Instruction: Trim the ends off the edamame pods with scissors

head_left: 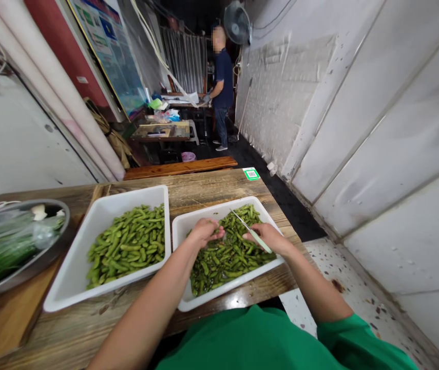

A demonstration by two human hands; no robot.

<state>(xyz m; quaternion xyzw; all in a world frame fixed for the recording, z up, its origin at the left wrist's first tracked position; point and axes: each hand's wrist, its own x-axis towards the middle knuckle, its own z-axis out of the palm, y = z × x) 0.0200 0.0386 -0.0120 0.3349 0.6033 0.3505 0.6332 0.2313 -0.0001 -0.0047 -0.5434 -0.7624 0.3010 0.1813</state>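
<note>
My left hand (206, 232) is over the left part of the right-hand white tub (178, 241), fingers curled in. A bit of green, which looks like an edamame pod (217, 229), shows at its fingertips. In that tub, wet edamame pods (219, 272) lie in some water. My right hand (268, 237) grips scissors (258, 240) with a pale green handle, seen nearly edge-on. Their thin blades point up and left above the pods. The left-hand white tub (65, 277) holds a heap of edamame pods (130, 246); neither hand touches it.
A metal basin (63, 234) of bagged green vegetables stands at the far left of the wooden table (127, 324). Beyond are a bench (180, 167), a cluttered low table (180, 131) and a person (223, 77) standing. A wall (358, 128) runs along the right.
</note>
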